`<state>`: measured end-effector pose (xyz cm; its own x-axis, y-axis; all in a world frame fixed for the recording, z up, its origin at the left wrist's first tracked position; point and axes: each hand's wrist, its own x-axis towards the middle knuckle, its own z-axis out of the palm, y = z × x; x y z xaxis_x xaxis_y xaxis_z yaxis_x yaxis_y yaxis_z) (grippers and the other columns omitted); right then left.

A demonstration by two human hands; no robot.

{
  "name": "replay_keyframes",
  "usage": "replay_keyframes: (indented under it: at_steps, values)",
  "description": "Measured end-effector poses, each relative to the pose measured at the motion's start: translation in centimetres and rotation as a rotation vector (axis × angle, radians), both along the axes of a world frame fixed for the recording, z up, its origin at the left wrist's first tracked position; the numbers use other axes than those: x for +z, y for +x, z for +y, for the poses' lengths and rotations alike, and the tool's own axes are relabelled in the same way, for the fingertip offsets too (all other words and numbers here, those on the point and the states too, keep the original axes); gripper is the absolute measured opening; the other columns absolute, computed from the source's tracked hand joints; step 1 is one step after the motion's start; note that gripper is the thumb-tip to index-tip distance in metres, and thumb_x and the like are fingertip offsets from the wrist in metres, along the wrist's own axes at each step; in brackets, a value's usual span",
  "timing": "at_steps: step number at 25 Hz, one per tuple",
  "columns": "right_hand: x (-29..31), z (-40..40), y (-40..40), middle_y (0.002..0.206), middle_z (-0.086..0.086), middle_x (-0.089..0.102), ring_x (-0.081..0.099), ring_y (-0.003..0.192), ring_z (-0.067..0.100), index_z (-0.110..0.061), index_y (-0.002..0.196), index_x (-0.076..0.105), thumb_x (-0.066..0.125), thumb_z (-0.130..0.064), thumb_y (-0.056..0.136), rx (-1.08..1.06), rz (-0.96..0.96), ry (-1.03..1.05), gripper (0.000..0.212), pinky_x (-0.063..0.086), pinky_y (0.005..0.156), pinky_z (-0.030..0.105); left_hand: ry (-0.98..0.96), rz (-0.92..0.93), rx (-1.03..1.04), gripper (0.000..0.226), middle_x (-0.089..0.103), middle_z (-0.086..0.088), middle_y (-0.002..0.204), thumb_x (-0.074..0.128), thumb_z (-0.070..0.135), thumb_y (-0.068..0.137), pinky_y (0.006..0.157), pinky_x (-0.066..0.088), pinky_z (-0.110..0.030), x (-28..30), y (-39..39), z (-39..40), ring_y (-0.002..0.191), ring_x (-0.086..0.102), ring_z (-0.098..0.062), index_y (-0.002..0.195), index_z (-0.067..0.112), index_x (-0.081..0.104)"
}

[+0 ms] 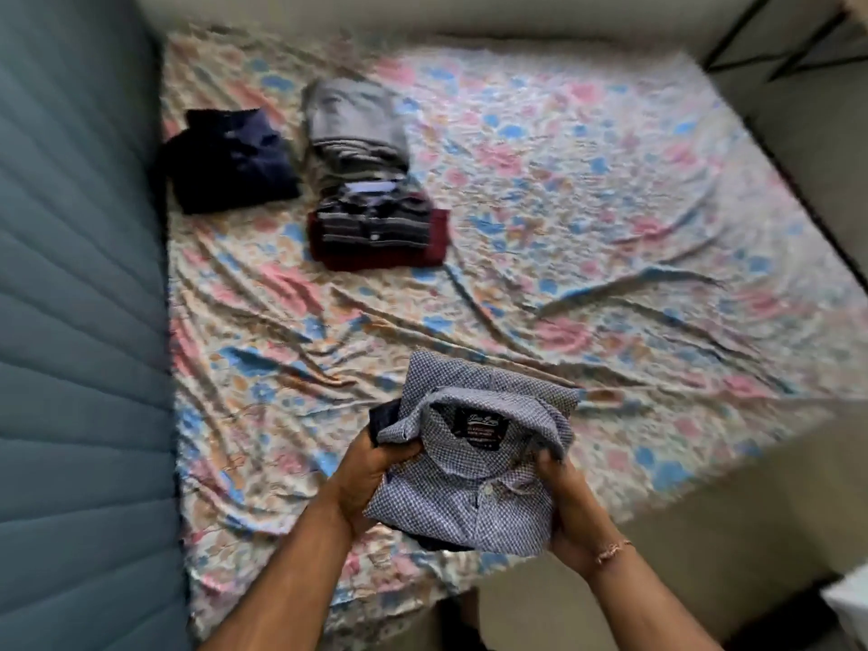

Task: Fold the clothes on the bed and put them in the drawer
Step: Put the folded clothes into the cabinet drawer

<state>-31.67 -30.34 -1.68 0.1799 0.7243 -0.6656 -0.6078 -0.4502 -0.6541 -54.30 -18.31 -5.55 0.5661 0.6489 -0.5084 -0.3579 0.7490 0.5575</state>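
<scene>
A person's two bare hands hold a folded blue-and-white checked shirt (469, 481) above the near edge of a bed (610, 237), seen from a head camera looking down. The left hand (364, 481) grips the shirt's left side, fingers curled under the fabric and thumb pressed on top near the collar. The right hand (570, 509) grips the right side the same way, thumb over the collar edge and fingers wrapped beneath; a thin bracelet (613, 551) circles that wrist. The shirt lies collar-up with a dark label (479, 427) showing inside the neck. A darker garment (383, 422) peeks out from beneath the shirt at its left and lower edges; whether the hands also hold it cannot be told. The bed is covered by a wrinkled floral sheet in pink, blue and orange. Farther away on the sheet, toward the left, lie three folded items: a navy pile (230, 162) nearest the headboard, a grey pile (357, 129) just beside it, and a striped shirt (373, 223) resting on a maroon garment (437, 242), touching the near end of the grey pile. A quilted teal headboard (80, 321) fills the left side. The picture is somewhat blurred. No drawer is in view.
</scene>
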Motion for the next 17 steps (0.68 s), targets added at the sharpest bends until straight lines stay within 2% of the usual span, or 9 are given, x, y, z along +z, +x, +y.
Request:
replay_keyframes:
  at_steps: [2, 5, 7, 9, 11, 13, 15, 17]
  values:
    - [1.6, -5.2, 4.1, 0.147, 0.025, 0.054, 0.054, 0.133, 0.046, -0.007, 0.148, 0.051, 0.097, -0.049, 0.062, -0.099, 0.139, 0.009, 0.106, 0.049, 0.105, 0.061, 0.001, -0.066, -0.117, 0.046, 0.065, -0.029, 0.132, 0.063, -0.010, 0.087, 0.093, 0.058, -0.053, 1.1, 5.3, -2.4, 0.117, 0.066, -0.047, 0.131, 0.006, 0.066]
    - [2.8, -13.2, 10.7, 0.138, 0.026, 0.062, 0.065, 0.118, 0.045, -0.005, 0.135, 0.065, 0.105, -0.045, 0.043, -0.286, 0.211, -0.028, 0.108, 0.060, 0.088, 0.054, 0.003, -0.096, -0.271, 0.061, 0.067, -0.028, 0.130, 0.093, 0.005, 0.067, 0.089, 0.059, -0.053, 3.2, 14.2, -7.4, 0.113, 0.068, -0.046, 0.123, 0.013, 0.072]
    - [3.0, -18.3, 15.0, 0.131, 0.028, 0.065, 0.071, 0.107, 0.044, -0.002, 0.130, 0.068, 0.107, -0.040, 0.031, -0.375, 0.240, -0.065, 0.113, 0.062, 0.080, 0.052, 0.010, -0.112, -0.343, 0.061, 0.069, -0.026, 0.125, 0.094, 0.005, 0.062, 0.087, 0.060, -0.052, 4.1, 20.5, -10.9, 0.109, 0.070, -0.045, 0.119, 0.016, 0.074]
    - [2.6, -24.3, 20.4, 0.131, 0.028, 0.065, 0.070, 0.108, 0.045, -0.002, 0.124, 0.073, 0.108, -0.036, 0.029, -0.466, 0.290, -0.057, 0.106, 0.059, 0.087, 0.054, 0.025, -0.087, -0.416, 0.066, 0.069, -0.027, 0.123, 0.092, 0.002, 0.062, 0.084, 0.061, -0.053, 4.5, 28.2, -15.1, 0.107, 0.070, -0.046, 0.123, 0.014, 0.071]
    - [3.2, -30.1, 27.1, 0.140, 0.029, 0.059, 0.062, 0.121, 0.046, -0.003, 0.129, 0.070, 0.107, -0.035, 0.038, -0.532, 0.314, 0.001, 0.104, 0.050, 0.102, 0.058, 0.018, 0.002, -0.513, 0.095, 0.070, -0.028, 0.122, 0.102, 0.009, 0.046, 0.080, 0.062, -0.052, 5.4, 37.2, -19.5, 0.102, 0.072, -0.046, 0.133, 0.009, 0.063]
    - [4.2, -35.9, 33.2, 0.138, 0.029, 0.060, 0.064, 0.119, 0.045, -0.003, 0.131, 0.067, 0.106, -0.038, 0.040, -0.670, 0.279, 0.052, 0.104, 0.055, 0.098, 0.054, 0.055, 0.088, -0.653, 0.113, 0.070, -0.028, 0.120, 0.106, 0.017, 0.035, 0.080, 0.062, -0.051, 6.8, 45.8, -23.8, 0.099, 0.072, -0.045, 0.136, 0.003, 0.058]
    - [5.5, -41.1, 39.1, 0.134, 0.026, 0.064, 0.067, 0.116, 0.042, -0.007, 0.129, 0.067, 0.104, -0.041, 0.045, -0.765, 0.170, 0.108, 0.098, 0.059, 0.091, 0.049, 0.140, 0.160, -0.772, 0.095, 0.071, -0.029, 0.117, 0.104, 0.018, 0.040, 0.076, 0.063, -0.047, 8.2, 53.9, -27.6, 0.093, 0.074, -0.041, 0.125, 0.003, 0.065]
    - [6.1, -45.6, 44.6, 0.135, 0.024, 0.065, 0.066, 0.119, 0.041, -0.007, 0.135, 0.063, 0.099, -0.039, 0.059, -0.806, 0.089, 0.104, 0.091, 0.059, 0.092, 0.048, 0.280, 0.216, -0.888, 0.072, 0.073, -0.028, 0.116, 0.101, 0.021, 0.047, 0.075, 0.064, -0.042, 9.6, 61.9, -30.9, 0.093, 0.075, -0.038, 0.112, 0.008, 0.072]
